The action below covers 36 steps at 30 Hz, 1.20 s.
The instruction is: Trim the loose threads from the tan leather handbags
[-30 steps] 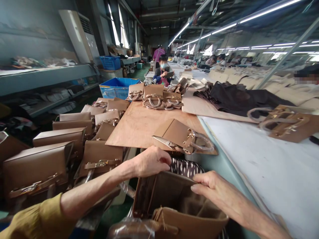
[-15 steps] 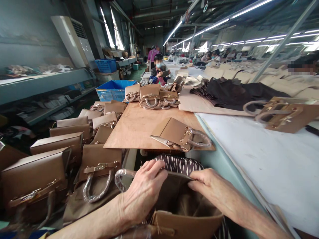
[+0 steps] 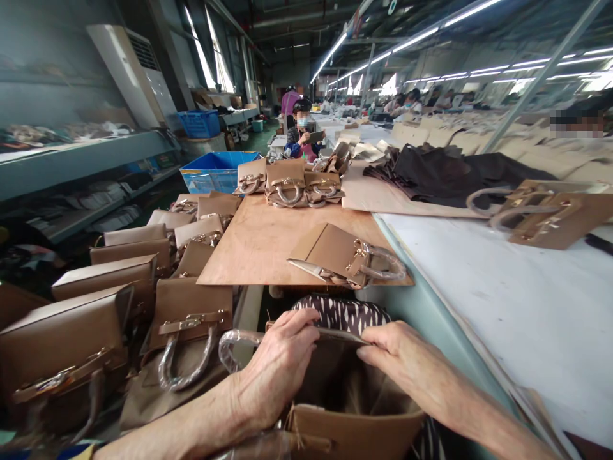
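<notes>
An open brown handbag [image 3: 357,431] lies in front of me, its dark lining showing. My left hand [image 3: 285,364] pinches the bag's far rim near its left part, fingers closed on the edge. On the same rim, further right, my right hand [image 3: 405,358] grips the edge between thumb and fingers. A plastic-wrapped handle [image 3: 232,348] sticks out left of my left hand. Black-and-white patterned cloth [image 3: 342,314] shows just beyond the rim. Another brown bag [image 3: 330,252] lies on the wooden board [image 3: 258,249] ahead.
Rows of brown bags [image 3: 194,300] stand at the left. A blue bin [image 3: 215,167] is beyond them. Dark material [image 3: 445,176] and another bag [image 3: 560,217] lie on the white table [image 3: 507,306] at right. A masked person [image 3: 302,137] sits ahead.
Both hands keep hold of the bag's rim, which has shifted very slightly. The whole view has moved a little.
</notes>
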Motion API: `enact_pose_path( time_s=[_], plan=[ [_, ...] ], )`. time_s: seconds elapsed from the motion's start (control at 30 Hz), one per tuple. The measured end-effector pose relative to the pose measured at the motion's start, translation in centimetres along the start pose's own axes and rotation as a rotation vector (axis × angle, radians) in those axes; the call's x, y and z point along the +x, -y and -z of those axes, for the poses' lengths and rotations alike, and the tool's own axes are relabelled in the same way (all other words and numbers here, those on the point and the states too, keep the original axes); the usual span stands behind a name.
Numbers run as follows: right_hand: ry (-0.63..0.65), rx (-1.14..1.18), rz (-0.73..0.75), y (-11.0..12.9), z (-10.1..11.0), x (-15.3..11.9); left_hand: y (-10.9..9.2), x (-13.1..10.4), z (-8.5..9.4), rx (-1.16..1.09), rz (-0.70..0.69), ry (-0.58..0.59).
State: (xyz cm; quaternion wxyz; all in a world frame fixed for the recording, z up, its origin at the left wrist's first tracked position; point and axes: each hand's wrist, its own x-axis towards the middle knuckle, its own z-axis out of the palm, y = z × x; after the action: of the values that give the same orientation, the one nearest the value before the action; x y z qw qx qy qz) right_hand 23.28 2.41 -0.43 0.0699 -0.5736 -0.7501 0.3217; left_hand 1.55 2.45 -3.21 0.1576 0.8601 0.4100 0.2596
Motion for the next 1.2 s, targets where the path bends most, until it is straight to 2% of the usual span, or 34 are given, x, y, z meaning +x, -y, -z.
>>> enact_pose_path(
  time_s=[0.2,0.47,0.67,0.83,1.03,1.2],
  plan=[
    [0.000,-0.026,-0.018,0.2,0.0,0.2,0.0,0.4,0.4,-0.126,0.067,0.080],
    [0.027,-0.015,-0.039,0.8,0.2,0.5,0.2,1.0,1.2,-0.282,0.037,0.205],
    [0.046,0.084,-0.071,0.8,0.4,0.6,0.0,1.4,1.4,-0.312,0.183,0.142],
    [0.087,0.254,-0.020,0.6,0.9,0.7,0.1,1.9,0.8,-0.276,0.178,0.156],
    [0.196,0.256,-0.011,-0.1,0.8,2.3,0.2,2.6,1.0,-0.302,0.248,0.190],
    [0.221,0.374,-0.104,-0.9,0.2,2.9,0.4,2.8,1.0,-0.329,0.274,0.182]
  ],
)
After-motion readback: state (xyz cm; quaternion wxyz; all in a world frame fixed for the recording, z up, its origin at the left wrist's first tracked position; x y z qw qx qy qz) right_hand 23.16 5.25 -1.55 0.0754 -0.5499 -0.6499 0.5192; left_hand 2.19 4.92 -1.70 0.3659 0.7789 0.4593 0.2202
